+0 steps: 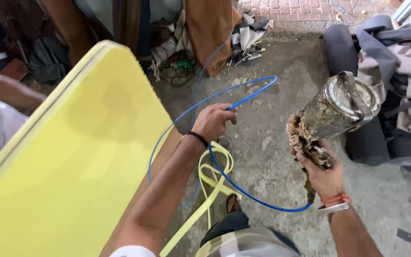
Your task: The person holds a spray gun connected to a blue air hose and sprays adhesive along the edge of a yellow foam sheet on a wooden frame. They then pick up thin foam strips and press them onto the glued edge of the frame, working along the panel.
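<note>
Head view: the left hand [211,121] grips a thin blue air hose [243,192] beside the large yellow foam slab [72,157]. Right of the slab, the right hand [322,173] clasps a glue-crusted metal spray gun [334,112]. Judging so, the hose is being managed; freeing slack seems required.

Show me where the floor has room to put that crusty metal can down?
Bare concrete lies between the blue hose loop and the can in the right hand. More lies lower right. It is crowded by the yellow foam sheet, the yellow strips under the left hand, and the cloth pile.
</note>
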